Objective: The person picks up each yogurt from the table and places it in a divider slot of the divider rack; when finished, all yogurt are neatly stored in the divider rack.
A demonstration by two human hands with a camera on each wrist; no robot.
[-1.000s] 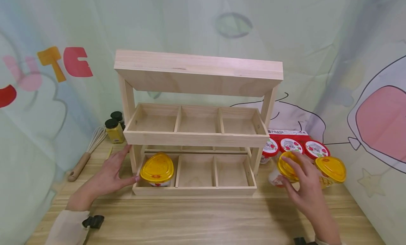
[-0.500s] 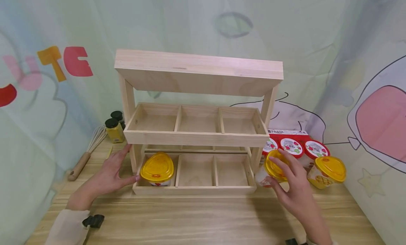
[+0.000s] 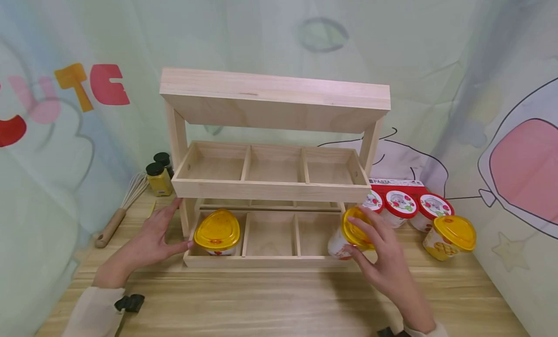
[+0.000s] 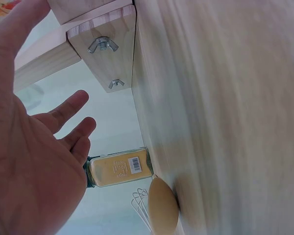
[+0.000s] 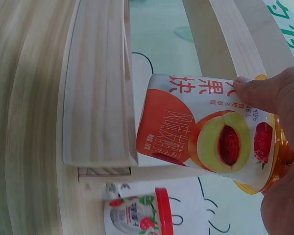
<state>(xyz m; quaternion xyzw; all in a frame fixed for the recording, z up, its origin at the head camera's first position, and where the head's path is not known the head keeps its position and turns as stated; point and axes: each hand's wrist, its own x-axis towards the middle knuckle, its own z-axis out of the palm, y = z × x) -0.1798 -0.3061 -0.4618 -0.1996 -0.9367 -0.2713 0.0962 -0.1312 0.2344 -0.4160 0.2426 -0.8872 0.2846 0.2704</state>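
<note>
My right hand (image 3: 385, 259) holds a yogurt cup (image 3: 337, 242) with a yellow lid, fingers and thumb round the lid end. The cup is tilted, over the right end of the lower tray of a wooden shelf rack (image 3: 270, 191). In the right wrist view, a cut peach is printed on this yogurt cup (image 5: 206, 132). A second yellow-lidded cup (image 3: 217, 230) stands in the lower tray's left compartment. My left hand (image 3: 150, 245) is at the rack's left end, thumb at the lower tray's corner. Its fingers are extended in the left wrist view and hold nothing.
Another yellow-lidded cup (image 3: 449, 237) stands on the table at right. Behind it are several red-lidded cups (image 3: 401, 206) and a red box marked PASTA (image 3: 394, 183). At left lie a whisk (image 3: 115, 216) and two black-capped jars (image 3: 160, 179). Fabric backdrops surround the table.
My right hand has carried the yellow-lidded yogurt cup left, from in front of the red-lidded cups to the lower tray's right end. My left hand stays at the rack's left end.
</note>
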